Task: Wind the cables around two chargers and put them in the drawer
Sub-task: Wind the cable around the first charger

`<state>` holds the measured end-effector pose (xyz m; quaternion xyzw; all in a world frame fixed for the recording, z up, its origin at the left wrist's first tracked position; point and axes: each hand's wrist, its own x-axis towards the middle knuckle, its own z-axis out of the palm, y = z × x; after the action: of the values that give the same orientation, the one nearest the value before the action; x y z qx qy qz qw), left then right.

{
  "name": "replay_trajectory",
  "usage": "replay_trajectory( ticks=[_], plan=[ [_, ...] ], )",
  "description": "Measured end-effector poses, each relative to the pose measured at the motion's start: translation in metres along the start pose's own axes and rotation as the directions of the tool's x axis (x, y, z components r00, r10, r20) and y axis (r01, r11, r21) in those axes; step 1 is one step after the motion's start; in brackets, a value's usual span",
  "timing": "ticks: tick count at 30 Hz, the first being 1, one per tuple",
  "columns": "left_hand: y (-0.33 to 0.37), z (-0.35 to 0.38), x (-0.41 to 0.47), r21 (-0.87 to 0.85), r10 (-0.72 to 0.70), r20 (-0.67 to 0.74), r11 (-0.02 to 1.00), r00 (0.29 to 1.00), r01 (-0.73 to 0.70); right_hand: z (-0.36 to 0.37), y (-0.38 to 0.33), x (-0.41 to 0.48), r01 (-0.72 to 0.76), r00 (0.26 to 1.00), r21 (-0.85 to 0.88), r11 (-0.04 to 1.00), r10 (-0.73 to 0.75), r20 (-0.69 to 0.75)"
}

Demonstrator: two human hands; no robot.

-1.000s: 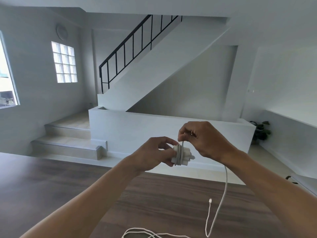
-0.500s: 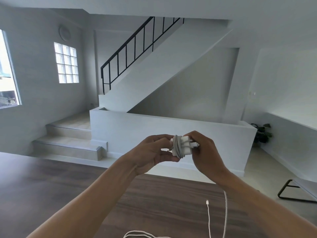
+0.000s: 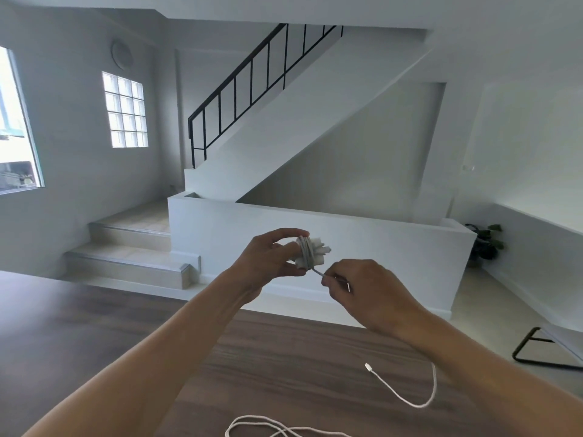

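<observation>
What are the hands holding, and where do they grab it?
The left hand grips the white charger by one end; the right hand pinches its cable just below the windings.

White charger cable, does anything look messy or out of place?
Partly wound round the white charger block in the left hand; the right hand pinches the white cable, whose tail trails loose over the dark wooden table. A second white cable lies tangled at the near edge.

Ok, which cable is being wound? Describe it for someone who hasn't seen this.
Above the wooden table, the left hand holds a white charger. The cable runs from its coils through the right hand and loops down; the other cable lies at the picture's bottom edge.
</observation>
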<state>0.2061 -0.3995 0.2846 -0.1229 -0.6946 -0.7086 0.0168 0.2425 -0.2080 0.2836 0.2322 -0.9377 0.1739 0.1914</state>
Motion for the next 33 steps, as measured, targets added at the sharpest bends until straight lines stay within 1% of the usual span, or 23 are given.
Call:
replay_trajectory(
  ticks=[3,8,11,13,15,17,20,24,26,30,33],
  plan=[
    [0.001,-0.003,0.003,0.129,0.033,-0.008,0.991,0.999,-0.032,-0.017,-0.006,0.006,0.035,0.999,-0.101,0.994,-0.038,-0.023],
    [0.003,0.000,0.003,0.208,0.058,0.028,0.976,0.998,-0.062,-0.041,-0.007,0.021,0.123,0.990,-0.213,0.969,-0.136,-0.047],
    [0.004,0.005,-0.001,0.280,0.081,0.092,0.954,0.993,-0.103,-0.049,-0.001,0.030,0.139,0.986,-0.202,0.969,-0.155,-0.064],
    [0.005,0.007,-0.005,0.287,0.082,0.151,0.950,0.985,-0.123,-0.050,0.006,0.034,0.136,0.986,-0.173,0.975,-0.151,-0.072],
    [0.008,0.008,-0.008,0.249,0.081,0.196,0.960,0.977,-0.130,-0.049,0.013,0.036,0.121,0.988,-0.109,0.987,-0.130,-0.078],
    [0.011,0.007,-0.010,0.191,0.073,0.241,0.974,0.968,-0.121,-0.047,0.019,0.036,0.094,0.992,0.001,0.996,-0.094,-0.082],
    [0.016,0.005,-0.014,0.039,0.052,0.294,0.997,0.954,-0.066,-0.044,0.025,0.034,0.053,0.997,0.162,0.985,-0.043,-0.062],
    [0.023,0.007,-0.014,-0.179,0.056,0.318,0.984,0.947,0.002,-0.031,0.027,0.027,-0.035,0.999,0.234,0.972,0.040,-0.019],
    [0.025,0.009,-0.012,-0.244,0.068,0.297,0.970,0.953,0.006,-0.021,0.024,0.022,-0.077,0.996,0.258,0.963,0.084,-0.019],
    [0.025,0.015,-0.012,-0.298,0.079,0.211,0.954,0.974,-0.013,-0.001,0.015,0.011,-0.064,0.996,0.274,0.960,0.077,-0.035],
    [0.023,0.018,-0.011,-0.288,0.058,0.127,0.957,0.990,-0.019,0.010,0.010,0.004,-0.077,0.997,0.207,0.975,0.076,0.008]
  ],
)
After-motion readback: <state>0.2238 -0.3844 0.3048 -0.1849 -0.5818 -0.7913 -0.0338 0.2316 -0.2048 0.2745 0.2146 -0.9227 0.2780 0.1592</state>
